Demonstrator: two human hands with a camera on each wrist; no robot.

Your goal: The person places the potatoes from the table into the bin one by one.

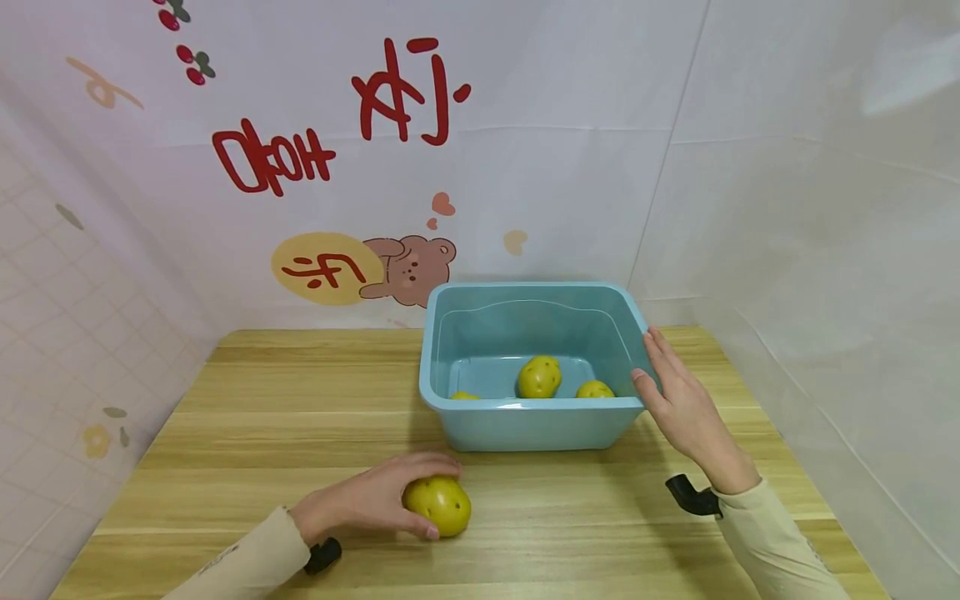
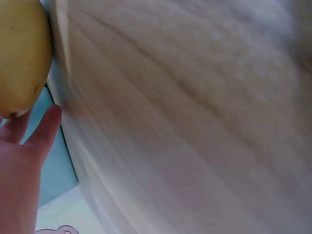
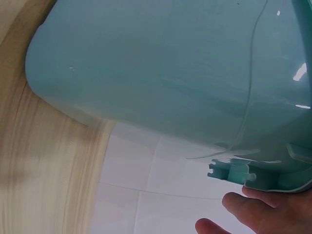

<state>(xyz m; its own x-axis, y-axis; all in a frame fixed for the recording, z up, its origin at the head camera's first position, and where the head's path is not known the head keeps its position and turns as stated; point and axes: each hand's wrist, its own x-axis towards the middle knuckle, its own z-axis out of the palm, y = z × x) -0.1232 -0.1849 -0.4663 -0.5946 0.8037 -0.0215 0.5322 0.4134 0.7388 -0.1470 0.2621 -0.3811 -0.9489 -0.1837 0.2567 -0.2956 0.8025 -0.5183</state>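
Observation:
In the head view my left hand (image 1: 378, 496) curls around a yellow potato (image 1: 442, 506) low over the tabletop, thumb on its near side and fingers on its far side. The left wrist view shows that potato (image 2: 22, 58) close up, fingers (image 2: 45, 134) beside it. A light blue plastic bin (image 1: 536, 427) stands just beyond. My right hand (image 1: 686, 408) rests on the bin's right rim, its fingers fairly straight along the outside and the thumb at the rim. From the right wrist, fingertips (image 3: 239, 202) show just under the rim.
Inside the bin lie a potato (image 1: 539, 377) and two more, partly hidden by the front wall: one yellow top (image 1: 465, 396) at left, another (image 1: 596, 389) at right. The wooden table (image 1: 315, 400) ends against a printed white backdrop (image 1: 555, 167), which also closes off both sides.

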